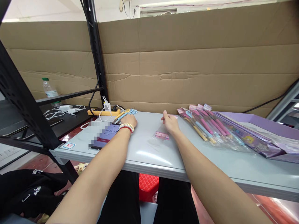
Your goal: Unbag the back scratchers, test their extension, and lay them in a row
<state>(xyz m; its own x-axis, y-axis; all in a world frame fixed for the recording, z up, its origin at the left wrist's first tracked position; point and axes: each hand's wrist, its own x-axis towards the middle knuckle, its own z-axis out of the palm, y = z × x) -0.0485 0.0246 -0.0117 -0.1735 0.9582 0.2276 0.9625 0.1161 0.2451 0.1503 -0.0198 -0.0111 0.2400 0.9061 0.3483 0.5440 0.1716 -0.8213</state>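
One grey table (149, 119). One purple box (247, 117), right. Bagged sticks (205, 123), beside it. Left hand (129, 120): at loose claw-ended sticks (121, 116), grip hidden, cannot tell. Right hand (171, 123): curled narrow at one clear packet (162, 135), hold unclear. Stage, judged: handling sticks and packet; thin film calls for a light pinch.

A table (144, 155) stands before a big cardboard wall (191, 62). On its left end lies a phone (105, 138). Behind the phone are a power strip (116, 113) and, to the right of that, some loose back scratchers (127, 113). A flat bag (162, 136) lies near the middle. More back scratchers in bags (205, 124) lie right of it, next to a box (261, 119) on the right. A stool (148, 186) is under the table. Left of the table, a bottle (50, 91) stands by a desk (76, 119).
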